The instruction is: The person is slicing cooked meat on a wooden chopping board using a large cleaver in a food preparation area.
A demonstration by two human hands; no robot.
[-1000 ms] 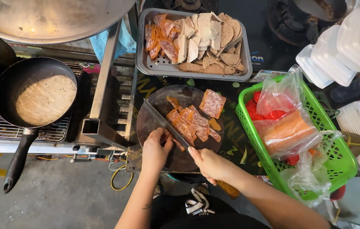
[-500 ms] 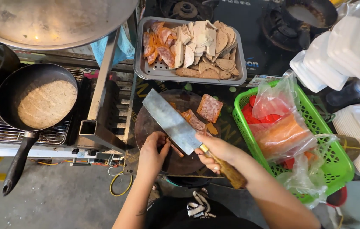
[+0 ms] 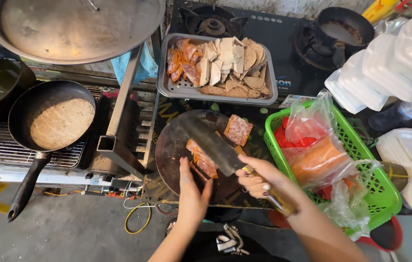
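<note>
A person's right hand (image 3: 257,177) grips a cleaver (image 3: 213,145) over sliced meat (image 3: 202,159) on a round chopping board (image 3: 172,155); left hand (image 3: 192,191) lies flat, fingers (image 3: 185,167) pressed together, touching the slices.

— What colours sit on the dark brown round wooden chopping board (image 3: 172,155)?

— Reddish-pink sliced meat speckled with white fat (image 3: 201,159), and a square mottled pink slab (image 3: 238,129). The broad steel cleaver blade (image 3: 210,143) is dull grey, its handle brownish.

— And around it?

— A bright green plastic mesh basket (image 3: 383,194) with clear bags showing red and orange. The grey metal tray (image 3: 176,87) carries beige, white and orange-red slices. The black frying pan (image 3: 21,121) holds something pale tan, and the foam boxes (image 3: 385,73) are white.
</note>
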